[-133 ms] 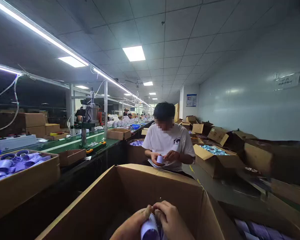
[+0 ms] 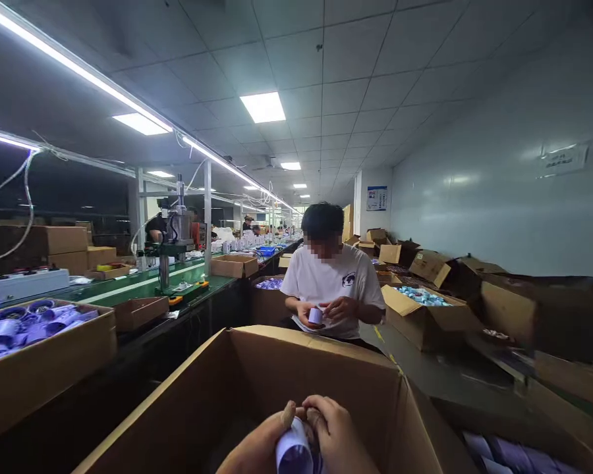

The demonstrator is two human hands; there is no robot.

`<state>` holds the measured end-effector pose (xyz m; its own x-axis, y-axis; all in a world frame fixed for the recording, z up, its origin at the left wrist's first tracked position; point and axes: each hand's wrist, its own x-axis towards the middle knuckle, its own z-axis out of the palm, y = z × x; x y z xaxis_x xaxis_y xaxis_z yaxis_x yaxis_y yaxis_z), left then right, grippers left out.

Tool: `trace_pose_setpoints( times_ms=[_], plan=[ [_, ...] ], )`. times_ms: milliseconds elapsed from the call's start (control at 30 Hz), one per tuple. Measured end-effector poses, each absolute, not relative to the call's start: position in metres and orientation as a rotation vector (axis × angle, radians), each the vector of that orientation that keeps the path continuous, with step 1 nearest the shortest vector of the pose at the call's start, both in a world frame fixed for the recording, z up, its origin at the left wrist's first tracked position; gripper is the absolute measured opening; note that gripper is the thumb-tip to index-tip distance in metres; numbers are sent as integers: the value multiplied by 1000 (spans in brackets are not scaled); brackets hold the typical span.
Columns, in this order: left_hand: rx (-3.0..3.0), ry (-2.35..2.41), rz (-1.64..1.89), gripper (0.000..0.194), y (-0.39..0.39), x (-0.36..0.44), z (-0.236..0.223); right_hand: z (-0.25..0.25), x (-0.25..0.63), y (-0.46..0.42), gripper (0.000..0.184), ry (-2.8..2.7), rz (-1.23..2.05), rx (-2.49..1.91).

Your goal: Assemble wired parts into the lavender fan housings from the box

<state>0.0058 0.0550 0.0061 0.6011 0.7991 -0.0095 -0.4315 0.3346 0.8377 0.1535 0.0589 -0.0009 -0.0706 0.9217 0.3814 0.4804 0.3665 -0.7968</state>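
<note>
A pale purple hollow cylinder [image 2: 292,447] is held low over a large open carton, its dark open end facing me. My left hand [image 2: 264,438] is wrapped round it, with the thumb lying along its upper side. My right hand [image 2: 333,428] is closed at its far end and right side, fingers bent over toward the left thumb. What the right fingertips press on is hidden. The carton [image 2: 316,359] surrounds both hands, and its inside is dark.
Across the carton sits a co-worker [image 2: 333,283] holding a similar purple piece [image 2: 315,316]. On the left, a box [image 2: 44,355] of purple cylinders stands near a bench press [image 2: 172,230]. A carton [image 2: 425,322] with blue pieces and more purple cylinders [image 2: 518,454] are on the right.
The view has shifted very slightly. Both hands keep their hold on the cylinder, and its open end shows a little more toward me.
</note>
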Motion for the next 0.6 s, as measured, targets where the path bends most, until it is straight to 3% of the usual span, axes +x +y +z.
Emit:
trace_pose_setpoints(
  times_ms=[167, 333, 500, 600],
  plan=[
    [757, 585, 854, 57, 91, 8, -15, -3, 159, 70, 41, -1280, 844, -1145],
    [571, 775, 977, 47, 93, 10, -16, 9, 168, 70, 59, -775, 1226, -887],
    [476, 683, 1029, 24, 100, 4, -12, 21, 178, 60, 44, -591, 1338, -683],
    [493, 613, 1051, 19, 105, -2, -15, 31, 179, 53, 40, -643, 1356, -643]
  ],
)
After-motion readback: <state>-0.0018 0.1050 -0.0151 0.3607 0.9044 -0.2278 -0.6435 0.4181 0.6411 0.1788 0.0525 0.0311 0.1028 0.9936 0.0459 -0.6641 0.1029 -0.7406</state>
